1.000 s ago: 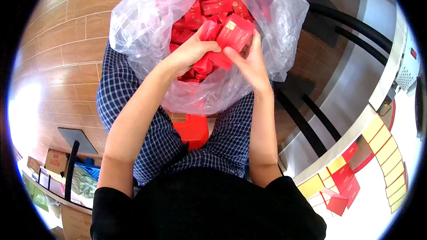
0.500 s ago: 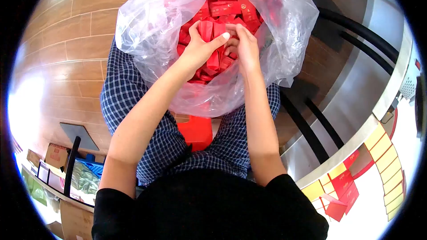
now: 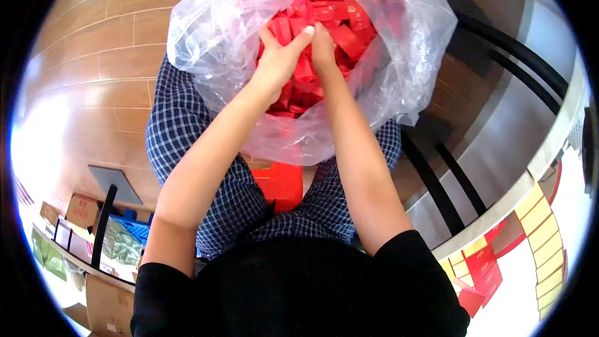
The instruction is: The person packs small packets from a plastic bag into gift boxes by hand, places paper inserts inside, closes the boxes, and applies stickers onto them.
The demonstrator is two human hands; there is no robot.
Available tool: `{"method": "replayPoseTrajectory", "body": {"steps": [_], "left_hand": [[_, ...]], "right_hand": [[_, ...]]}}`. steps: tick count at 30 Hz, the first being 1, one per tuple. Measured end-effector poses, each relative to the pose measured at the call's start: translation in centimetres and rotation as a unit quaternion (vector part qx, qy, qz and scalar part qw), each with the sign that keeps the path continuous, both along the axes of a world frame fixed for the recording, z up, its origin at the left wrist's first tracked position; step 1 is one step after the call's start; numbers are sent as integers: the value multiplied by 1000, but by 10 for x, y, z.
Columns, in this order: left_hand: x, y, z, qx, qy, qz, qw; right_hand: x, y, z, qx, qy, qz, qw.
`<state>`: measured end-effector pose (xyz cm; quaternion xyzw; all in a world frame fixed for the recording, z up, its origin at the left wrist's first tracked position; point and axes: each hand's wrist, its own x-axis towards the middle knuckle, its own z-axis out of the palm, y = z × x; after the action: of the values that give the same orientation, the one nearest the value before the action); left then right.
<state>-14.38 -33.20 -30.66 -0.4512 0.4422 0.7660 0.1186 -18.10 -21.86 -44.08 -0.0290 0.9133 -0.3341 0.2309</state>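
Observation:
A large clear plastic bag (image 3: pixel 206 34) stands open between the knees, filled with small red paper packets (image 3: pixel 349 40), some with gold print. My left hand (image 3: pixel 277 65) is inside the bag's mouth, thumb and fingers closed around red packets (image 3: pixel 282 30) that stand up between them. Right beside it, my right hand (image 3: pixel 322 47) reaches in with its fingers curled together. Its fingertips are hidden among the packets near the left thumb, so what they grip does not show.
A red stool (image 3: pixel 279 184) shows between the legs. Black table legs (image 3: pixel 433 181) rise at the right, below a table with yellow packs (image 3: pixel 536 218) and red envelopes (image 3: pixel 483 268). Cardboard boxes (image 3: pixel 82 211) and another table leg are at the lower left, on wood-look flooring (image 3: pixel 93 68).
My right hand has turned and closed, its fingers now pointing down into the packets. My left hand stays around its packets. The whole view has shifted slightly.

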Motion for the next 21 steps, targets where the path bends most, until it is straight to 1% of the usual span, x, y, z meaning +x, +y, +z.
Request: {"method": "replayPoseTrajectory", "body": {"steps": [1,3,5,6,8,9,11,12,13,15,16,17,19,21], "left_hand": [[0,-1,-6,-1,13,-3,1000],[-3,-1,7,-43,6,2,999],[-1,-8,2,4,22,-33,999],[2,-11,-5,2,29,-57,998],[6,-12,3,21,25,-144,989],[10,-12,11,25,31,-195,980],[17,-7,33,101,44,-271,956],[19,-7,42,52,36,-330,942],[25,-4,41,50,46,-335,940],[42,1,34,14,103,-327,939],[50,7,54,47,135,-310,940],[58,11,83,55,179,-304,934],[84,25,103,87,173,-288,938],[111,33,99,129,168,-227,951]], "right_hand": [[-3,12,29,34,45,18,998],[-4,44,51,49,88,-1,995],[-4,77,94,82,145,96,981],[0,86,114,91,153,94,980],[8,100,152,-15,227,98,969],[13,105,171,-9,238,97,966],[24,106,205,-33,257,127,958],[29,106,214,-33,273,140,951],[35,104,227,-38,282,151,947],[52,93,248,-77,255,127,956],[62,89,250,-141,203,97,964],[72,82,255,-178,194,98,960],[95,67,269,-178,206,52,961],[107,66,277,-183,232,60,954]]}}
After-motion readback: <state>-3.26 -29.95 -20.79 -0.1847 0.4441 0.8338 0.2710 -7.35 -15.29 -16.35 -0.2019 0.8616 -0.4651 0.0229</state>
